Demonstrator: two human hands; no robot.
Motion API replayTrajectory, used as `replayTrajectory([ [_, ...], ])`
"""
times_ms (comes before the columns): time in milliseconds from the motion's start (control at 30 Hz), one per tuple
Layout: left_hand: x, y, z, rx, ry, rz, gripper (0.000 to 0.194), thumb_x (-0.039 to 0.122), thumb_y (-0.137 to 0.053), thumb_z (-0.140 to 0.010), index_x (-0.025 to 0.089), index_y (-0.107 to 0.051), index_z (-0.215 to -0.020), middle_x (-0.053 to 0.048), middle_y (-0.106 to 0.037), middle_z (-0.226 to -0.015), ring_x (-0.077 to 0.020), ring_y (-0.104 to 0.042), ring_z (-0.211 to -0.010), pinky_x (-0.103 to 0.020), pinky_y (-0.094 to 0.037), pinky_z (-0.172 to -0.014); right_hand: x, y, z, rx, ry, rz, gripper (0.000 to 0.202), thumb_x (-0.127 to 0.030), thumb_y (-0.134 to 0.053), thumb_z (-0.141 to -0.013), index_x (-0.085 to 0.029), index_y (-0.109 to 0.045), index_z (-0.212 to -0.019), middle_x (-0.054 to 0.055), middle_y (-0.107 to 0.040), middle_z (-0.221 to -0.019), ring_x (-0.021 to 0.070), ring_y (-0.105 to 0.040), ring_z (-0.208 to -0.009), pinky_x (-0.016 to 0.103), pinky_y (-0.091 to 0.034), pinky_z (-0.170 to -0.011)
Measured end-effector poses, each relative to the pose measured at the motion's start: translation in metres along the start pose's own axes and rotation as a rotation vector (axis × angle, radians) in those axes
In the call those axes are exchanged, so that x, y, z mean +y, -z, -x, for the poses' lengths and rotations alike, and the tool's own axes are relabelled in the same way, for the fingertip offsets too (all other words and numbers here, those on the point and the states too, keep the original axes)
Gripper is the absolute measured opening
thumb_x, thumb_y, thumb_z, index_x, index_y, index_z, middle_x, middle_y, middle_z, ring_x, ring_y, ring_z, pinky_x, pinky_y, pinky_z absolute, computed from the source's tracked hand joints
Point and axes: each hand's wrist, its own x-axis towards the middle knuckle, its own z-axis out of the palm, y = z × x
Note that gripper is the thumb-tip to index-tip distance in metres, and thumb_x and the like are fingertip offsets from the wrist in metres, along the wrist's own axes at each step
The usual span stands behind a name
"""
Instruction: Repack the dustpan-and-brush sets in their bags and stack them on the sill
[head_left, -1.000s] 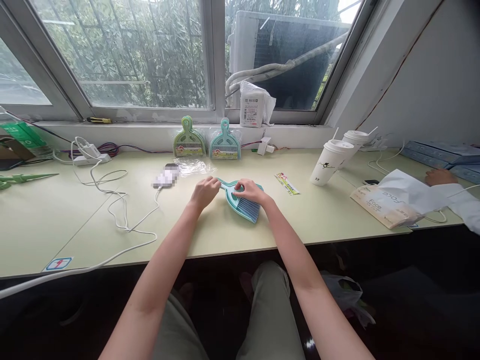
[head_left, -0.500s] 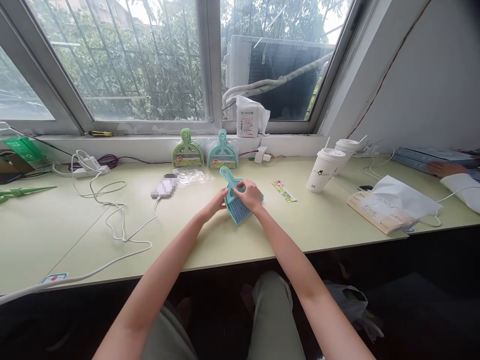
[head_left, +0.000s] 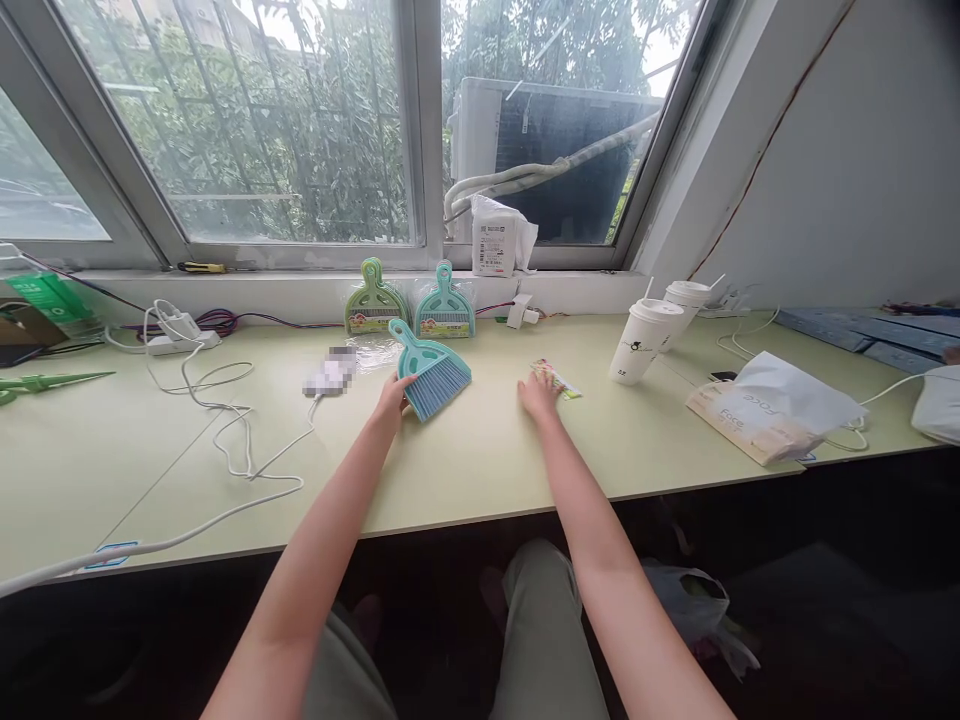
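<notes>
My left hand point(head_left: 391, 396) is closed on the left edge of a teal toy dustpan point(head_left: 412, 352) with a blue-bristled brush point(head_left: 441, 386) nested in it. The set is held tilted just over the table, handle up and to the left. My right hand point(head_left: 538, 395) reaches onto a colourful printed label card point(head_left: 562, 382) lying on the table. Its thumb stands apart and its fingers, slightly blurred, cover the card's left part. Behind stand a wrapped green dustpan set point(head_left: 375, 298) and a wrapped teal one point(head_left: 445, 300).
Clear plastic wrap point(head_left: 379, 352) lies behind my left hand, near a pixelated device point(head_left: 330, 372) on a white cable point(head_left: 247, 440). Two white cups point(head_left: 645, 340) with straws and a tissue pack point(head_left: 776, 410) stand to the right. Another person's sleeve point(head_left: 937, 400) shows at the right edge.
My right hand has let go of the brush and dustpan and moved right onto the label card, which has shifted slightly left. My left hand has carried the set leftward and turned it.
</notes>
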Motion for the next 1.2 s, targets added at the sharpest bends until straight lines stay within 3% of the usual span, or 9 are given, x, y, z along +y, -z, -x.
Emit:
replayTrajectory([
  [100, 0.002, 0.005, -0.002, 0.093, 0.053, 0.030, 0.030, 0.023, -0.067, -0.068, 0.022, -0.061, -0.097, -0.003, -0.064, -0.085, -0.0169, -0.063, -0.074, -0.025, -0.047, -0.059, -0.015, -0.004, 0.008, -0.138, 0.357, -0.102, 0.036, -0.025, -0.039, -0.092, -0.023, -0.063, -0.119, 0.007, -0.061, -0.128, 0.0216, -0.051, -0.123, 0.047, -0.010, -0.116],
  [200, 0.003, 0.009, -0.005, 0.131, 0.083, 0.069, 0.032, 0.023, -0.064, -0.070, 0.024, -0.060, -0.102, -0.003, -0.065, -0.088, -0.0175, -0.064, -0.074, -0.028, -0.050, -0.061, -0.029, -0.009, 0.017, -0.095, 0.509, -0.131, 0.035, -0.028, -0.041, -0.092, -0.025, -0.062, -0.121, 0.004, -0.061, -0.129, 0.0188, -0.051, -0.122, 0.044, -0.004, -0.117],
  [333, 0.002, 0.013, -0.009, 0.152, 0.078, 0.085, 0.037, 0.023, -0.066, -0.069, 0.024, -0.060, -0.105, -0.003, -0.066, -0.091, -0.0185, -0.065, -0.080, -0.028, -0.052, -0.065, -0.030, -0.014, 0.020, -0.169, 0.426, -0.031, 0.049, -0.043, -0.045, -0.092, -0.023, -0.048, -0.137, 0.008, -0.038, -0.150, 0.0278, -0.028, -0.140, 0.058, -0.003, -0.113],
  [433, 0.002, 0.013, -0.009, 0.148, 0.074, 0.078, 0.038, 0.022, -0.067, -0.068, 0.025, -0.060, -0.105, -0.003, -0.066, -0.088, -0.0189, -0.065, -0.080, -0.029, -0.053, -0.067, -0.027, -0.015, 0.020, -0.238, 0.438, -0.024, 0.049, -0.047, -0.044, -0.092, -0.024, -0.048, -0.136, 0.006, -0.036, -0.151, 0.0275, -0.025, -0.142, 0.060, -0.004, -0.113],
  [633, -0.001, 0.009, -0.005, 0.093, 0.078, 0.043, 0.037, 0.024, -0.067, -0.070, 0.023, -0.059, -0.106, -0.004, -0.065, -0.083, -0.0195, -0.065, -0.073, -0.031, -0.054, -0.063, -0.031, -0.011, 0.019, 0.002, 0.355, -0.109, 0.027, -0.036, -0.055, -0.088, -0.020, -0.067, -0.107, 0.009, -0.064, -0.124, 0.0249, -0.050, -0.122, 0.052, -0.013, -0.113],
  [800, -0.007, -0.004, 0.004, 0.013, 0.075, 0.021, 0.038, 0.022, -0.071, -0.069, 0.023, -0.058, -0.105, -0.004, -0.066, -0.093, -0.0160, -0.065, -0.075, -0.026, -0.054, -0.061, -0.042, 0.001, 0.020, 0.231, 0.181, -0.494, 0.048, -0.047, -0.037, -0.094, -0.015, -0.061, -0.120, 0.015, -0.064, -0.122, 0.0251, -0.058, -0.113, 0.038, -0.041, -0.097],
  [900, -0.009, -0.014, 0.011, -0.152, 0.028, 0.073, 0.040, 0.026, -0.073, -0.071, 0.021, -0.058, -0.108, -0.006, -0.067, -0.105, -0.0177, -0.066, -0.087, -0.027, -0.055, -0.069, -0.056, 0.002, 0.033, 0.241, 0.386, -0.530, 0.054, -0.053, -0.029, -0.095, -0.019, -0.056, -0.128, 0.012, -0.055, -0.136, 0.0238, -0.046, -0.130, 0.040, -0.035, -0.106],
  [1000, -0.007, -0.019, 0.016, -0.253, -0.044, 0.155, 0.041, 0.030, -0.074, -0.072, 0.019, -0.058, -0.108, -0.008, -0.066, -0.110, -0.0195, -0.065, -0.094, -0.029, -0.055, -0.077, -0.072, -0.004, 0.051, 0.074, 0.592, -0.346, 0.055, -0.056, -0.027, -0.095, -0.027, -0.049, -0.136, 0.006, -0.036, -0.151, 0.0237, -0.023, -0.143, 0.054, -0.014, -0.114],
  [1200, -0.003, -0.018, 0.017, -0.260, -0.111, 0.197, 0.043, 0.033, -0.075, -0.072, 0.020, -0.055, -0.107, -0.005, -0.066, -0.108, -0.0164, -0.065, -0.091, -0.029, -0.054, -0.079, -0.084, -0.014, 0.070, -0.064, 0.601, -0.087, 0.064, -0.057, -0.016, -0.095, -0.024, -0.018, -0.151, 0.005, -0.003, -0.160, 0.0212, 0.007, -0.147, 0.061, 0.008, -0.111],
])
